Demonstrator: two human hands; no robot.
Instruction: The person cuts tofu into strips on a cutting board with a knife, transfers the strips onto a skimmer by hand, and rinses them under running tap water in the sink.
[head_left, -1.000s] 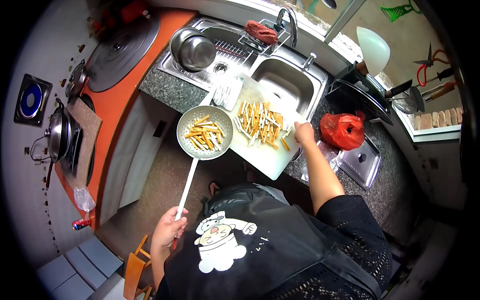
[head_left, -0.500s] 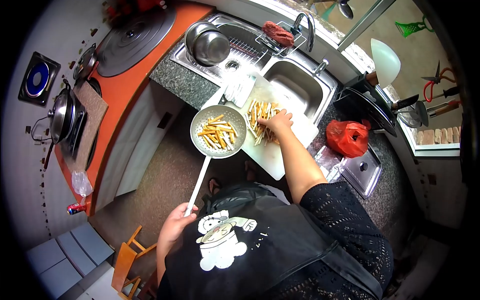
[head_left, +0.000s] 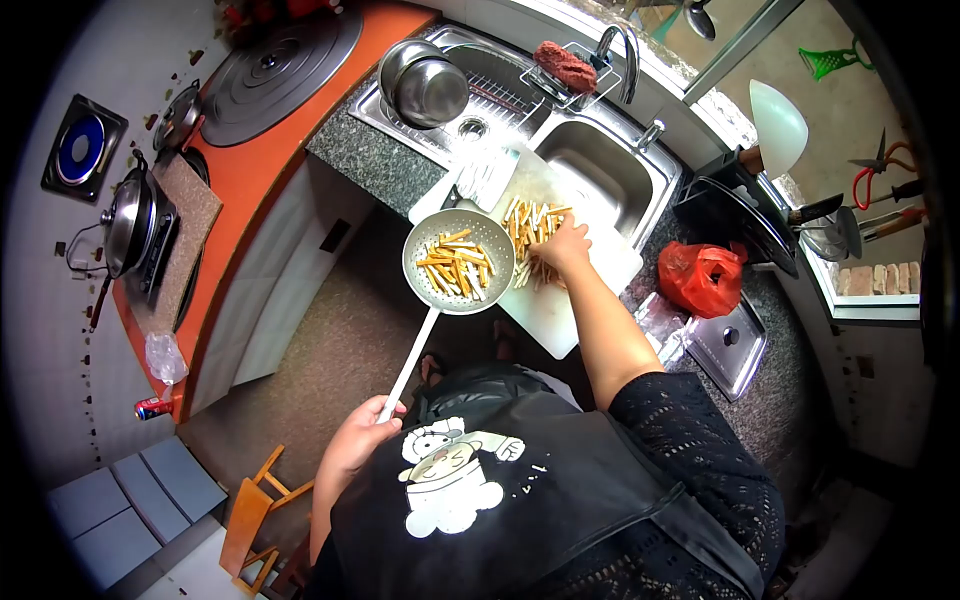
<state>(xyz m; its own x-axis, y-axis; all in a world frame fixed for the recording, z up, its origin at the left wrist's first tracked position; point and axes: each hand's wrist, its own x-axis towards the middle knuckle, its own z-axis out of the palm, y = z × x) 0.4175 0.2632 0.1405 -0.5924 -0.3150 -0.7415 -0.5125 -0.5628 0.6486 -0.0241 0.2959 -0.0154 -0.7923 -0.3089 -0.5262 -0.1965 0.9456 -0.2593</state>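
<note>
My left hand (head_left: 367,432) is wrapped round the end of the long white handle of a perforated ladle (head_left: 412,268). Its bowl holds orange and white strips (head_left: 457,262) and sits beside the cutting board's left edge. On the pale cutting board (head_left: 552,325) lies a pile of similar strips (head_left: 528,217). My right hand (head_left: 563,248) is on the pile's right side, fingers curled down around some strips; the fingertips are partly hidden. A cleaver (head_left: 485,175) with a shiny blade lies by the board's upper left edge, its dark handle near the ladle.
Beyond the board is a steel sink (head_left: 597,185) with metal bowls (head_left: 431,92) at its left. A red plastic bag (head_left: 701,278) and a metal lid (head_left: 728,345) lie on the right counter. The stove pan (head_left: 128,222) is far left.
My right hand has moved from the board's right edge onto the pile, its fingers closing over strips. The ladle has shifted right, closer against the board and strips.
</note>
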